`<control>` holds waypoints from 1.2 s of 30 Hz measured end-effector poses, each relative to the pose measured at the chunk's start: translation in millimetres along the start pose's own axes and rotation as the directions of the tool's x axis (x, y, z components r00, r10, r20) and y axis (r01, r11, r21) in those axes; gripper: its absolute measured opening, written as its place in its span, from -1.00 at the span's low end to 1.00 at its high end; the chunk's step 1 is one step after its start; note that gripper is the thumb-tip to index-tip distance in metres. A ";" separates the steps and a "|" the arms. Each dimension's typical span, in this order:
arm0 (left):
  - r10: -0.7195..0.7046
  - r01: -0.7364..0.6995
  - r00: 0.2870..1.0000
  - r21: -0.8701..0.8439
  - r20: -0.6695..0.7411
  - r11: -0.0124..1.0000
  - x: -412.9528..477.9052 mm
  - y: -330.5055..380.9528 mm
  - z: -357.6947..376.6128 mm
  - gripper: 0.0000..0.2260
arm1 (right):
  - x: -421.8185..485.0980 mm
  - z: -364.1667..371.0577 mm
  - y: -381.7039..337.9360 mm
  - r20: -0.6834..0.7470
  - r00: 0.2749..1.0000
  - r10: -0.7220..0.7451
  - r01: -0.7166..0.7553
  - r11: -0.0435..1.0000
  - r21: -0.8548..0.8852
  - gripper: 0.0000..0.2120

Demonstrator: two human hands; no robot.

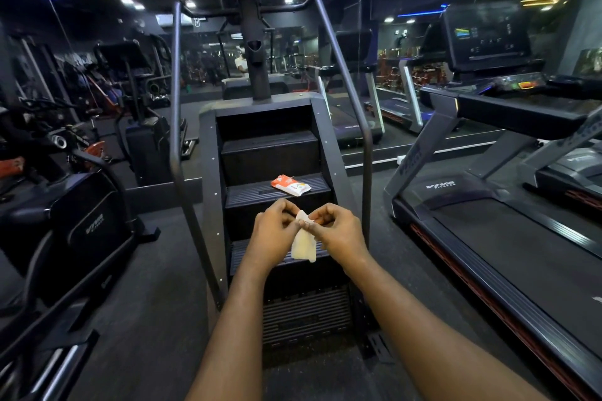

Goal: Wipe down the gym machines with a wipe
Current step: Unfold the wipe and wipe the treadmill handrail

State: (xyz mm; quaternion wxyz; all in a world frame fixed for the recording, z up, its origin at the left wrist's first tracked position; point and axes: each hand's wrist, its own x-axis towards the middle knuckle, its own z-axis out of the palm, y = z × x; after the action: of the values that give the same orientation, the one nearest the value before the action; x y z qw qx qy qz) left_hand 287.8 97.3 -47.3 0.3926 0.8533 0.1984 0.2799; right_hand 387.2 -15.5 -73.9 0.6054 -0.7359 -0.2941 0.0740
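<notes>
White wipe (pixel 303 245) between left hand (pixel 273 233) and right hand (pixel 340 233), mostly below their grip.

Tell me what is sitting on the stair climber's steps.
An orange-and-white wipes packet lies on a middle step, right of centre. The left hand and right hand, pinching a wipe, cover part of the step below, so that stretch cannot be checked.

There's the white wipe (pixel 303 242), hanging limp and half-folded, pinched at its top by the left hand (pixel 272 234) and right hand (pixel 338 231). Behind it stands the dark stair climber (pixel 270 156). The orange-and-white wipe pack (pixel 290 185) lies flat on its middle step.
</notes>
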 end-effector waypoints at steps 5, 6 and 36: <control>0.012 -0.012 1.000 0.014 -0.017 1.000 -2.5 -2.6 -5.7 -0.90 | 3.4 1.7 16.2 -0.084 0.974 0.211 -0.214 0.976 -0.026 -0.61; 0.014 -0.014 1.000 0.010 -0.009 1.000 -3.2 -2.3 -7.3 -0.91 | 3.9 3.4 17.9 -0.027 0.958 0.285 -0.285 0.958 0.005 -0.59; 0.111 -0.110 0.988 -0.014 0.109 0.994 -65.2 93.1 107.8 -0.89 | -92.6 -154.2 45.4 -0.336 0.928 0.160 -0.102 0.977 0.185 -0.75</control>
State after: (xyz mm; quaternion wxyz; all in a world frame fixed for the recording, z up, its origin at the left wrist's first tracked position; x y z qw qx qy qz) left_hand 317.4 -56.4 -53.2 0.3901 0.8756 0.1281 0.2545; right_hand 398.9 -198.8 -99.8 0.7002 -0.7028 -0.1251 0.0067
